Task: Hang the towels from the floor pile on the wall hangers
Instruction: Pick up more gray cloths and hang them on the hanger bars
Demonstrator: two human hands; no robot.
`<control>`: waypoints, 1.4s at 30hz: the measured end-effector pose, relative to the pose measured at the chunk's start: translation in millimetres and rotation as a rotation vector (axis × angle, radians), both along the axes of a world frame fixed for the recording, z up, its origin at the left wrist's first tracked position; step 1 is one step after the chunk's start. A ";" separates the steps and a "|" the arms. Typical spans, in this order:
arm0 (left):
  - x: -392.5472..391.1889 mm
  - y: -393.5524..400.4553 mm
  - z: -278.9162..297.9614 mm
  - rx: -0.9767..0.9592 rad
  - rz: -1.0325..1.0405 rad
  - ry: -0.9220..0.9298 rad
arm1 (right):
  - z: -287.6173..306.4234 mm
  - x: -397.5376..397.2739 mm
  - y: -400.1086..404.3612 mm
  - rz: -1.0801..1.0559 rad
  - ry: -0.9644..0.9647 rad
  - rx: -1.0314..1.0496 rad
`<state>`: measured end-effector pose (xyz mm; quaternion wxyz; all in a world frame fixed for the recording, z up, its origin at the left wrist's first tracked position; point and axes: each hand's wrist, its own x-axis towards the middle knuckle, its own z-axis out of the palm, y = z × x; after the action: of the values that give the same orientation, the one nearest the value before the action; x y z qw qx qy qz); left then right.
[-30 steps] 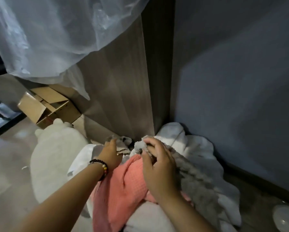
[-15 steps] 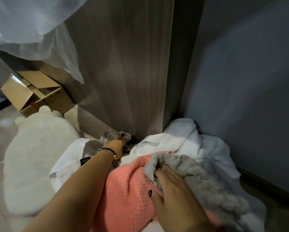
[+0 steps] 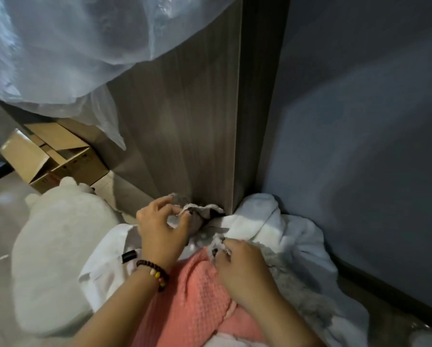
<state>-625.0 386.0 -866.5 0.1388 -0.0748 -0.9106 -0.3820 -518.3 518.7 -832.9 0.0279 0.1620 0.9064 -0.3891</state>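
1. Since half a second ago the right hand (image 3: 245, 272) has left off lying flat on the grey towel (image 3: 282, 261) and now pinches its near edge with curled fingers.
2. Over the same time the left hand (image 3: 159, 226) has drawn back from the foot of the panel (image 3: 184, 136) and now pinches the towel's far end between thumb and fingertips.
3. Grey towel: it lies on the floor pile at the corner where the panel meets the wall (image 3: 360, 121), with one end in each hand.
4. A pink towel (image 3: 192, 301) lies under the right hand, on top of the pile.
5. White towels (image 3: 272, 221) spread beneath both, reaching the wall.
6. A beaded bracelet (image 3: 153, 270) circles the left wrist.
7. To the left are a white plush (image 3: 57, 259) and an open carton (image 3: 49, 156).
8. Clear plastic sheet (image 3: 72, 46) hangs above.
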 end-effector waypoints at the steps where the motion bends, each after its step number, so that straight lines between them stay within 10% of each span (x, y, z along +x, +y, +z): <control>1: 12.8 2.3 16.8 0.002 0.002 0.044 | 3.9 -4.0 2.8 -0.027 0.002 -0.019; 16: 113.8 28.1 226.8 0.316 -0.066 -0.011 | 167.3 49.3 37.1 -0.439 0.324 -0.178; 27: 161.3 66.4 507.1 0.327 -0.435 -0.170 | 439.7 111.3 69.5 -0.041 0.308 -0.319; 42: 203.4 72.6 711.9 0.072 -0.770 -0.021 | 689.6 224.2 131.2 -0.405 0.345 0.357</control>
<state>-421.7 458.6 -154.7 -0.0215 -0.4023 -0.8032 -0.4388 -294.1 649.9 -143.3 -0.2333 0.2730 0.9011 -0.2431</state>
